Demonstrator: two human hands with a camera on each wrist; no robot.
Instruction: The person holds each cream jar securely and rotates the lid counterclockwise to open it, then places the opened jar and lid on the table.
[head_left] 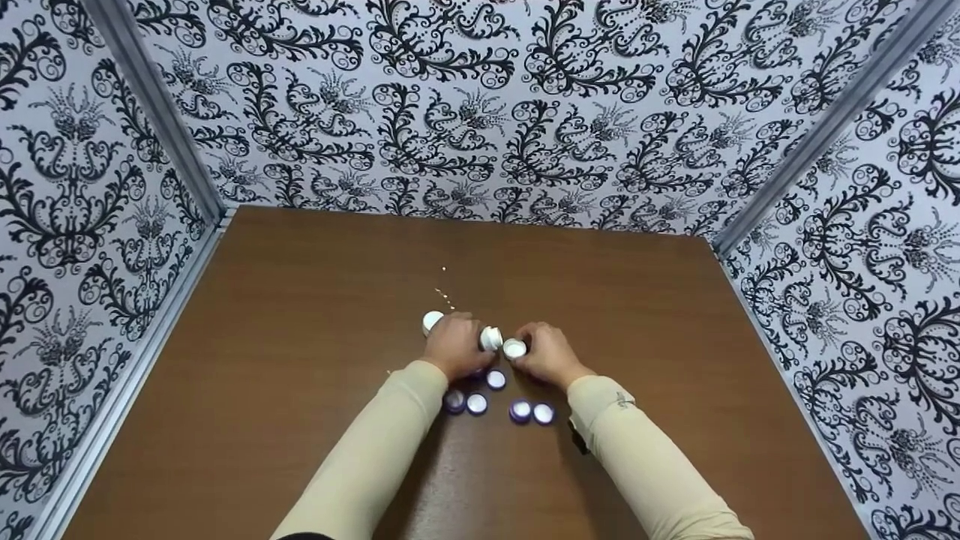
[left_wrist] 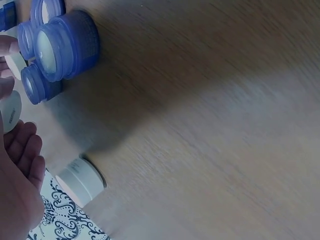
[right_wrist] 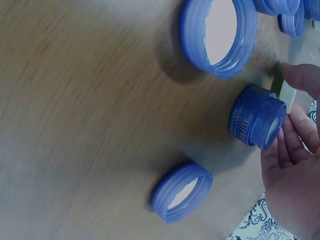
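In the head view my left hand grips a small white jar with its threaded neck showing. Right beside it, my right hand pinches a white lid, its hollow side facing up; jar and lid are slightly apart. The left wrist view shows curled fingers of the left hand by the white jar, which the frame edge cuts. Thumb and fingers of the right hand hold the lid edge-on, just past a blue jar standing on the table.
Another white jar stands left of the left hand. Nearer the body lie several blue-purple jars and lids, among them a jar, a lid and a lid. Pale specks dot the brown table. Patterned walls surround it.
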